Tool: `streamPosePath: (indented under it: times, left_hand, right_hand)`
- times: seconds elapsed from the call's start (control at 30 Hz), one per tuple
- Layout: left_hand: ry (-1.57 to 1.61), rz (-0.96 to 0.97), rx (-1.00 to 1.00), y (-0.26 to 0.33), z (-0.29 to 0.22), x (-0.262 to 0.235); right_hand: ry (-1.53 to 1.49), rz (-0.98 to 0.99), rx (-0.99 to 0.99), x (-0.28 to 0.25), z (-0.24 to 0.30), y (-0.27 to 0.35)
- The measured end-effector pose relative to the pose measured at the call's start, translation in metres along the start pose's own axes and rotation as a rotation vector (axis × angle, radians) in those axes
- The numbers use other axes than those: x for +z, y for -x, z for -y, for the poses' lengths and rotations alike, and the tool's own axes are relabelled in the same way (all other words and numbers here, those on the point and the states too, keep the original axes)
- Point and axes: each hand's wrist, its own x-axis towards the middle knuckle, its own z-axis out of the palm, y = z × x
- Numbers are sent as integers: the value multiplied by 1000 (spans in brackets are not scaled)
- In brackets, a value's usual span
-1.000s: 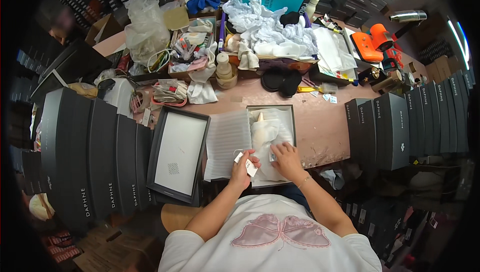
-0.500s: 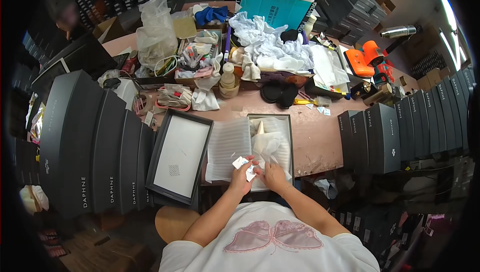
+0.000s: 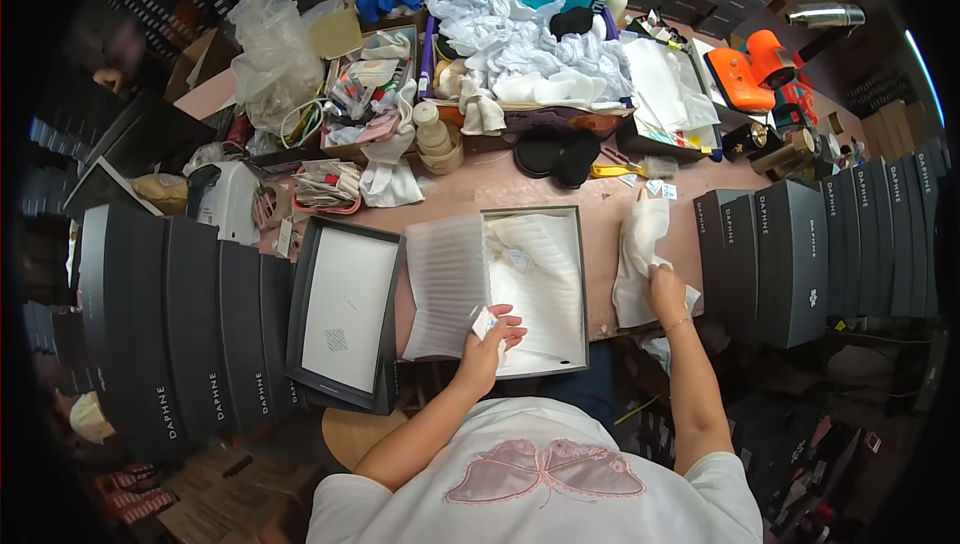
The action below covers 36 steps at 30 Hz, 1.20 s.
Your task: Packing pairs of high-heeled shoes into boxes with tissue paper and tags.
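Note:
My left hand (image 3: 487, 346) is over the near left corner of an open shoebox (image 3: 578, 274), closed on a small white packet (image 3: 484, 323) with blue print; its fingertips are partly spread. White foam sheet (image 3: 445, 289) lines that box and folds out over its left side. Inside, a small pale item (image 3: 514, 257) shows at the far end, too unclear to name. To the right of the box, my right hand (image 3: 665, 297) grips a bundle of white tissue paper (image 3: 640, 244) on the table. What the tissue wraps is hidden.
A dark box lid (image 3: 350, 304) lies left of the shoebox. Dark shoeboxes stand in rows at left (image 3: 190, 314) and right (image 3: 790, 259). Behind are a bin of crumpled white paper (image 3: 540, 64), a pump bottle (image 3: 435, 134), black pads (image 3: 553, 156) and an orange tape dispenser (image 3: 742, 79).
My right hand has moved the tissue bundle out of the shoebox and onto the table at the right. My left hand stays near the box with the packet. The view has tilted slightly down.

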Motion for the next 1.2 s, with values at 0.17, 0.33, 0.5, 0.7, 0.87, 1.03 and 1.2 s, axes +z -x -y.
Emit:
streamPosePath:
  times: [0.17, 0.33, 0.5, 0.7, 0.87, 1.03, 1.2]
  left_hand:
    - [66, -146, -201, -27, 24, 7]
    - [4, -345, -298, -69, 40, 16]
    - [-70, -234, -7, -50, 44, 20]
    - [-240, 96, -45, -47, 36, 33]
    - [-1293, 148, 457, -27, 48, 46]
    - [-1176, 1, 697, -47, 39, 39]
    - [-1126, 323, 353, -80, -20, 68]
  right_hand:
    - [-352, -162, -262, -23, 106, -2]
    - [-309, -185, -334, 7, 159, -15]
    - [-565, -169, -326, -6, 140, 9]
    - [-1246, -167, 215, -25, 119, 17]
    - [-1401, -6, 594, -9, 61, 40]
    - [-1005, 973, 168, -95, 100, 89]
    - [-898, 912, -183, -84, 160, 88]
